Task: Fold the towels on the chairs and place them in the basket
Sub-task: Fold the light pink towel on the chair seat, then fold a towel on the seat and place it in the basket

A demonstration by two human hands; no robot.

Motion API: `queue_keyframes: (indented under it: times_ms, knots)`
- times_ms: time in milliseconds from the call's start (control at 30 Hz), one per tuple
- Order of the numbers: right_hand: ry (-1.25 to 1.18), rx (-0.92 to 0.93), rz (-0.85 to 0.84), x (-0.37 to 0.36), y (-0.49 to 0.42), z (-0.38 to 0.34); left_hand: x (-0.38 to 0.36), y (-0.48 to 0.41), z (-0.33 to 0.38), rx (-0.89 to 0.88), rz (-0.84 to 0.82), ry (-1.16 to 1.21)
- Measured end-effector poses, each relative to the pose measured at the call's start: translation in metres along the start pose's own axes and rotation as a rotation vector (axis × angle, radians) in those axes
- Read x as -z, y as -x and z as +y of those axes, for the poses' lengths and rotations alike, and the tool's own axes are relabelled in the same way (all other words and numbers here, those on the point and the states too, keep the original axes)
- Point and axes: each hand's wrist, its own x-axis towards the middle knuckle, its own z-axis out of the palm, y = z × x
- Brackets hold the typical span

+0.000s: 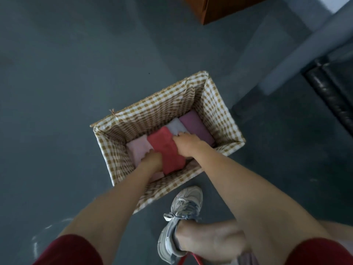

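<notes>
A rectangular basket (219,104) with a tan-and-white checked lining stands on the floor. Inside lie folded towels side by side: a pale pink one (138,150), a red one (168,150), a white one (176,126) and a mauve one (194,126). Both my hands reach down into the basket. My left hand (151,161) grips the red towel's left edge, fingers curled down between it and the pale pink towel. My right hand (186,143) holds the red towel's right edge, its fingertips tucked down beside the white towel.
The basket stands on a dark grey floor. My foot in a grey sneaker (181,217) is just in front of the basket. A black padded seat (332,92) with a grey frame (305,54) is at the right. A brown wooden piece (215,8) is at the top.
</notes>
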Motion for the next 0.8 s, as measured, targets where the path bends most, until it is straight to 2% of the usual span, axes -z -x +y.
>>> queue_keyframes:
  times_ms: [100, 233, 400, 500, 633, 800]
  knots:
    - [-0.032, -0.029, 0.086, 0.029, 0.043, 0.013, 0.031, 0.034, 0.03, -0.118, 0.118, -0.042]
    - [-0.074, -0.106, 0.332, 0.063, 0.13, 0.039, 0.078, 0.101, 0.093, -0.257, 0.389, 0.032]
    - [-0.079, -0.361, 0.668, 0.078, 0.278, 0.086, 0.106, 0.211, 0.184, -0.53, 0.623, 0.024]
    - [-0.151, -0.529, 0.895, 0.059, 0.376, 0.114, 0.105, 0.278, 0.242, -0.734, 0.752, -0.001]
    - [-0.245, -0.759, 1.097, 0.011, 0.486, 0.144, 0.08, 0.352, 0.316, -0.986, 0.843, -0.105]
    - [-0.327, -1.02, 1.186, -0.065, 0.576, 0.186, 0.032, 0.403, 0.403, -1.175, 0.826, -0.259]
